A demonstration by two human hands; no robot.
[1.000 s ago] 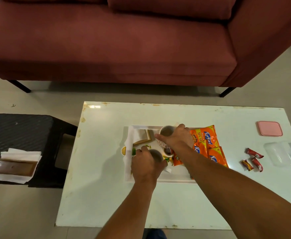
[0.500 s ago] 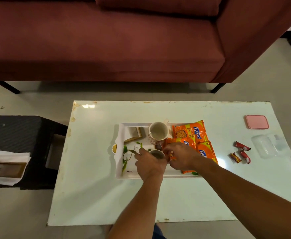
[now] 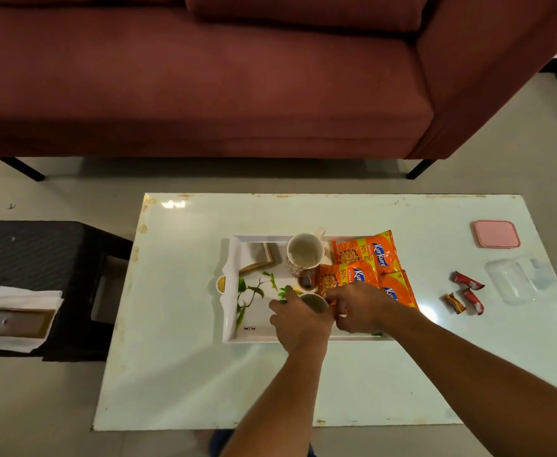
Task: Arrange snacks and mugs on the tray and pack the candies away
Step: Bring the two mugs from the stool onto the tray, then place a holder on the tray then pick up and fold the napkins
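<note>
A white tray (image 3: 234, 311) with a leaf print lies on the white table (image 3: 178, 374). One mug (image 3: 304, 253) stands upright at the tray's back. Three orange snack packets (image 3: 366, 252) lie on the tray's right half. A second mug (image 3: 316, 302) stands near the tray's front, mostly hidden by my hands. My left hand (image 3: 298, 321) is wrapped around its left side and my right hand (image 3: 358, 308) touches its right side, partly over a packet. Three red candies (image 3: 465, 293) lie on the table to the right, beside a clear container (image 3: 514, 280) and its pink lid (image 3: 495, 234).
A maroon sofa (image 3: 204, 77) stands beyond the table. A black stool (image 3: 39, 258) stands to the left, carrying white tissues and a brown box (image 3: 13, 319). Bare table surface lies in front of the tray and to its left.
My right hand left the back mug and came down to the front mug held by my left hand. The view shifted slightly.
</note>
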